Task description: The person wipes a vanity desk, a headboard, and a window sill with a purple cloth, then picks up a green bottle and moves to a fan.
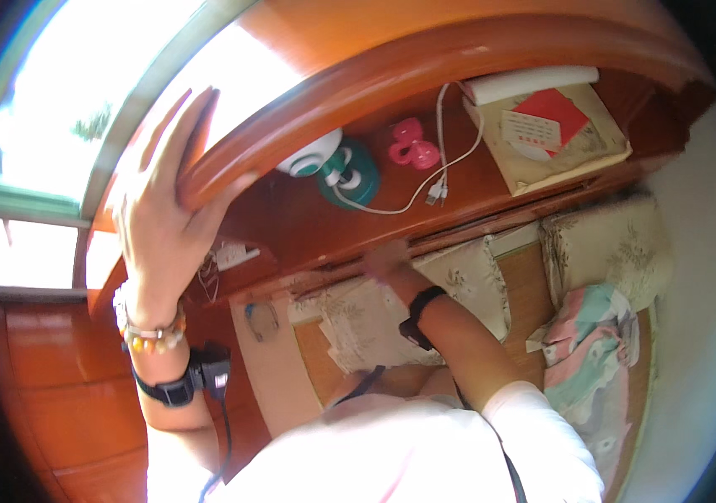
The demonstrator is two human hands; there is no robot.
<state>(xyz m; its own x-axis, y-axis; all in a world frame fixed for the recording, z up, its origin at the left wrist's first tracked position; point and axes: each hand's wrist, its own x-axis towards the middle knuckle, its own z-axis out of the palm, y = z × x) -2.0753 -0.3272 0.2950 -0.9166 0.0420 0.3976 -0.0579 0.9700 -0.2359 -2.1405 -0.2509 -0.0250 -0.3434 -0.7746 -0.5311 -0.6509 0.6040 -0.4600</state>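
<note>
My left hand is on the rounded end of the curved, reddish-brown wooden headboard rail. Its fingers lie over the top and the thumb wraps beneath. Bead bracelets and a black strap with a small cabled device circle that wrist and forearm. Blurred, my right hand rests at the front edge of the wooden shelf, just above a floral pillow. Whether its fingers grasp anything is unclear. A black strap is on the right wrist.
Along the shelf are a green-and-white lamp or fan, a pink plastic item, a white USB cable and a worn box with red and printed paper. A crumpled blanket lies rightward; a bright window is at left.
</note>
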